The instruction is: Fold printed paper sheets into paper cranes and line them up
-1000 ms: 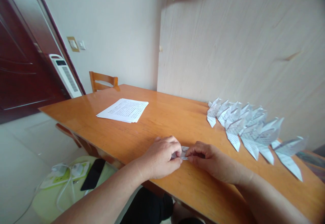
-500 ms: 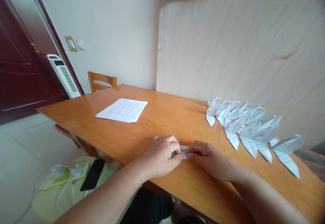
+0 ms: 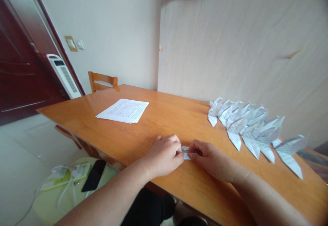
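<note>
A small folded piece of printed paper (image 3: 185,153) lies low over the wooden table near its front edge, mostly covered by my fingers. My left hand (image 3: 165,155) pinches its left end between thumb and fingers. On the other side, my right hand (image 3: 208,159) grips the right end with thumb and curled fingers. Only a short strip of the paper shows between the two hands. Several folded paper pieces (image 3: 237,120) with upright points stand in rows on the right part of the table.
A stack of printed sheets (image 3: 124,110) lies on the table (image 3: 169,116) at the left. Below the table's left edge, a green stool (image 3: 46,203) bears a power strip (image 3: 82,171), cables and a black phone (image 3: 94,175). A wooden chair (image 3: 102,80) stands behind the table.
Both hands remain around the small paper, with only a slight shift of the fingers. My left thumb has moved a little against the paper.
</note>
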Motion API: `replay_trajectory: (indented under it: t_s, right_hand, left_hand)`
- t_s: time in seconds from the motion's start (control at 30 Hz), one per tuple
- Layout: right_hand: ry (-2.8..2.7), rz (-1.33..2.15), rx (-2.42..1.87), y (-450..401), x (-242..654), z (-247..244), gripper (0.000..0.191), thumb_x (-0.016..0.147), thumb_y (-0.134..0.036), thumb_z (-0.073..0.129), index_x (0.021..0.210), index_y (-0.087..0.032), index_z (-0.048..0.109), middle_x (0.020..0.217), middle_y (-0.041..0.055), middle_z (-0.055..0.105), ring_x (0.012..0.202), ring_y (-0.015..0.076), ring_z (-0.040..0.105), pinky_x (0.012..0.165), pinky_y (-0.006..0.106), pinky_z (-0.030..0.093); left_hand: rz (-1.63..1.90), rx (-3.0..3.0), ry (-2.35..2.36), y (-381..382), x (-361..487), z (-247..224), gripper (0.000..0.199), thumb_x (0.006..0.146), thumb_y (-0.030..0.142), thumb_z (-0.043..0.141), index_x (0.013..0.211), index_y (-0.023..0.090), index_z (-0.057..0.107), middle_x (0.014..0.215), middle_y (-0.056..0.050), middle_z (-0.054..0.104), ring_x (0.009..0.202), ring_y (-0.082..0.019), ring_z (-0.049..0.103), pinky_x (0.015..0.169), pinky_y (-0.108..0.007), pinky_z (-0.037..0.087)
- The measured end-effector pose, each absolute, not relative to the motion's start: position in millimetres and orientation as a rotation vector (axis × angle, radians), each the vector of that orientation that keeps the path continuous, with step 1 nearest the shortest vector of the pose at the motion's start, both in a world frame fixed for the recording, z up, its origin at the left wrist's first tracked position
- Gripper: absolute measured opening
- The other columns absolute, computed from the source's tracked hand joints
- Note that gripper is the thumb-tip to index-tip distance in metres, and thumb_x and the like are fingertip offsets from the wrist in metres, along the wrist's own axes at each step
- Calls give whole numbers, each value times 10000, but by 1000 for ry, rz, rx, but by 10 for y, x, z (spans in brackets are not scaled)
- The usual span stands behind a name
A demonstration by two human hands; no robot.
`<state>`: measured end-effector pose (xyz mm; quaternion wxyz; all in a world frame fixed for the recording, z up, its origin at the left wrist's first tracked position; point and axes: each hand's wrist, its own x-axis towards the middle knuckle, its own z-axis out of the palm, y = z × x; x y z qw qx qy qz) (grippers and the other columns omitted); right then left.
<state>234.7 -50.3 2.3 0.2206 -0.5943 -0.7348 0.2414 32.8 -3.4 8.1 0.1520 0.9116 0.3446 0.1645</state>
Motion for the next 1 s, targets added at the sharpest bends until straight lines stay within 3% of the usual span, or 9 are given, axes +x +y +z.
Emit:
replay_trajectory:
  t_s: [0.5, 0.8, 1.0]
  right_hand:
    - [-2021, 611, -1702, -510, 2312, 16, 61, 866, -228, 570, 808, -209, 568, 739, -14, 601, 673, 156, 522, 587, 278, 355]
    - [-1991, 629, -1683, -502, 2311, 3, 76, 856, -221, 587, 789, -206, 555, 750, -12, 601, 676, 154, 517, 587, 274, 356]
    - [-1979, 584, -1744, -500, 2331, -33, 94, 854, -258, 606, 791, -206, 560, 757, -2, 603, 672, 156, 518, 588, 274, 341]
  left_hand:
    - [441, 2605, 1064, -47, 352, 99, 18, 827, 222, 570, 817, 208, 575, 959, -15, 613, 892, -200, 592, 765, -348, 343]
    - [481, 2555, 1042, -45, 356, 56, 259, 793, 177, 576, 1031, 279, 572, 1059, -2, 622, 1026, -232, 574, 833, -374, 353]
    - [450, 2568, 1025, -44, 366, 91, 271, 806, 169, 548, 1036, 305, 593, 1055, 8, 609, 1019, -229, 573, 835, -382, 349]
